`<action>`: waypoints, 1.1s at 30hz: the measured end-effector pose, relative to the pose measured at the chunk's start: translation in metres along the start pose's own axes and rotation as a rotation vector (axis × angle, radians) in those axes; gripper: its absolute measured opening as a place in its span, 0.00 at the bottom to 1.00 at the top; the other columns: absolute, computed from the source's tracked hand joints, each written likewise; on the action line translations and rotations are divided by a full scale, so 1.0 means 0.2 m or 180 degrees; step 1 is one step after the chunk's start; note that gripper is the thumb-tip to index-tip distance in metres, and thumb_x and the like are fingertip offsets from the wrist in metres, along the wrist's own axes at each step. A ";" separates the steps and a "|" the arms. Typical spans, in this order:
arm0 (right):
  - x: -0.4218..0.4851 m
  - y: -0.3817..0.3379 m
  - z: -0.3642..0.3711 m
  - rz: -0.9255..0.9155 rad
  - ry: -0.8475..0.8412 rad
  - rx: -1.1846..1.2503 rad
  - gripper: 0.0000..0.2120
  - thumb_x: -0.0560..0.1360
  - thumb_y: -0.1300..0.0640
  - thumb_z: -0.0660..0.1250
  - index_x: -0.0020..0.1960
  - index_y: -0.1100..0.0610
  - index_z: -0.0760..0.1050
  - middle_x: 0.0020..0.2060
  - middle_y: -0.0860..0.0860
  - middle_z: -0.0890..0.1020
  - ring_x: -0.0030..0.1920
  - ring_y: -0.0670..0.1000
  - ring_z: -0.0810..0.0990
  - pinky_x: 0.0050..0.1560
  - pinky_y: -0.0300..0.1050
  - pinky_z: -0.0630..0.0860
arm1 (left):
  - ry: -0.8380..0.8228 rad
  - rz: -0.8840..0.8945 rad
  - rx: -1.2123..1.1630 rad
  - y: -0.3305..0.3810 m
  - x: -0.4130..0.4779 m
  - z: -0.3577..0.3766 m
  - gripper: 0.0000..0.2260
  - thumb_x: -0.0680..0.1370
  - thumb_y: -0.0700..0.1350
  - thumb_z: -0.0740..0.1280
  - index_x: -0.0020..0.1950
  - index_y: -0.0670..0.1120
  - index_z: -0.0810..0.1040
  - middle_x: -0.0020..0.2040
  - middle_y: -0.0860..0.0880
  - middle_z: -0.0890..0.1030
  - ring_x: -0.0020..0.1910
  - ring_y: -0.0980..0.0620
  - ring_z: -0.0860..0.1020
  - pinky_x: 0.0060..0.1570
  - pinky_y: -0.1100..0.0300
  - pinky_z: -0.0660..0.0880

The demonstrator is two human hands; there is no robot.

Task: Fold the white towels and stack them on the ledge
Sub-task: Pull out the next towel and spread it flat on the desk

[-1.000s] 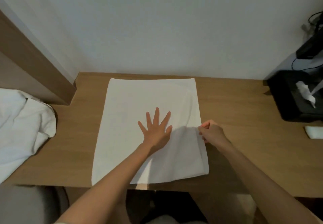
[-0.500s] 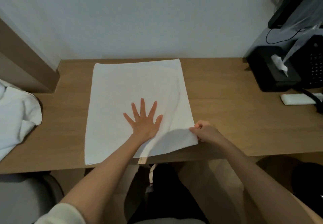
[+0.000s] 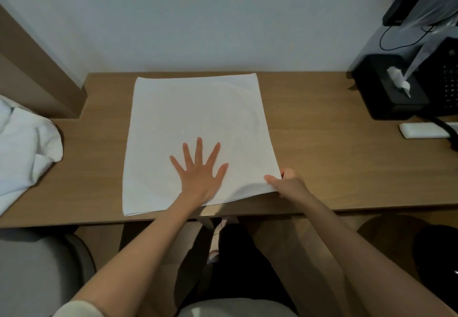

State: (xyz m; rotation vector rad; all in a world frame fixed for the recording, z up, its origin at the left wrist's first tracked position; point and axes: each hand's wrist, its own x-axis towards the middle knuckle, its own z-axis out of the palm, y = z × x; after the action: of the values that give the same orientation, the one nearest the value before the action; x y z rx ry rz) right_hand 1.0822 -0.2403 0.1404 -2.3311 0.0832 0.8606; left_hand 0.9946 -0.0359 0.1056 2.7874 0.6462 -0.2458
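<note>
A white towel [image 3: 195, 116] lies spread flat on the wooden desk [image 3: 322, 155], its far edge close to the wall. My left hand [image 3: 200, 170] rests flat on its near middle with the fingers spread. My right hand [image 3: 288, 183] pinches the towel's near right corner, which is lifted slightly off the desk at the front edge. A heap of more white towels [image 3: 22, 148] lies at the far left.
A black tissue box [image 3: 386, 91] with a tissue sticking out stands at the back right, beside a black device with cables. A small white flat object [image 3: 423, 130] lies near it. A wooden ledge [image 3: 37, 69] runs along the left wall.
My right hand slid along the towel's right edge from its middle toward me to the near right corner, which now sits closer to the desk's front. My left hand stayed flat.
</note>
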 end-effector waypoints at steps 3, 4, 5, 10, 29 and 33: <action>-0.04 0.01 0.01 -0.0122 -0.0010 0.0326 0.19 0.78 0.47 0.63 0.63 0.58 0.70 0.56 0.52 0.76 0.50 0.51 0.76 0.45 0.46 0.79 | 0.0181 0.0105 0.0068 -0.06 -0.03 0.02 0.26 0.77 0.68 0.36 0.74 0.66 0.36 0.77 0.54 0.35 0.75 0.45 0.32 0.69 0.39 0.30; -0.05 0.02 0.00 -0.0148 -0.0002 0.0259 0.17 0.78 0.47 0.63 0.62 0.57 0.70 0.55 0.51 0.76 0.49 0.50 0.75 0.46 0.46 0.79 | 0.0237 0.0144 0.0078 -0.07 -0.04 0.02 0.25 0.77 0.67 0.36 0.74 0.66 0.37 0.78 0.54 0.37 0.76 0.45 0.34 0.70 0.40 0.31; -0.06 0.04 0.00 -0.0150 0.0017 0.0124 0.16 0.78 0.47 0.63 0.60 0.56 0.70 0.54 0.50 0.76 0.49 0.50 0.75 0.47 0.47 0.78 | 0.0275 0.0173 0.0091 -0.08 -0.05 0.02 0.25 0.77 0.66 0.36 0.74 0.66 0.38 0.78 0.55 0.38 0.76 0.46 0.35 0.71 0.41 0.32; -0.11 0.05 0.02 -0.0081 0.0592 -0.0561 0.20 0.73 0.49 0.70 0.59 0.53 0.65 0.54 0.51 0.75 0.54 0.52 0.74 0.52 0.50 0.75 | 0.0239 0.0283 0.0013 -0.08 -0.07 0.01 0.24 0.80 0.63 0.40 0.76 0.64 0.42 0.78 0.54 0.39 0.76 0.47 0.36 0.71 0.42 0.32; 0.46 -0.73 0.24 -0.1922 0.0925 -0.2111 0.26 0.83 0.50 0.49 0.78 0.48 0.45 0.78 0.51 0.43 0.77 0.56 0.40 0.73 0.60 0.36 | 0.0591 -0.0197 -0.0207 -0.16 0.60 -0.36 0.24 0.84 0.50 0.46 0.79 0.51 0.44 0.79 0.48 0.41 0.77 0.45 0.38 0.72 0.43 0.38; 0.64 -0.83 0.26 -0.1894 0.0831 -0.2434 0.25 0.82 0.48 0.47 0.77 0.42 0.43 0.77 0.52 0.38 0.76 0.60 0.36 0.69 0.70 0.36 | 0.0458 -0.0301 -0.0270 -0.14 0.76 -0.33 0.23 0.83 0.53 0.45 0.78 0.56 0.45 0.79 0.45 0.42 0.76 0.38 0.38 0.71 0.40 0.37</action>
State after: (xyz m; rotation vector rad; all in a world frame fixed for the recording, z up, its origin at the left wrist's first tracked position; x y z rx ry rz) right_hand 1.1973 -0.0585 0.1247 -2.8882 -0.9315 0.2934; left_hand 1.1230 0.0698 0.1274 2.7146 0.8042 -0.0350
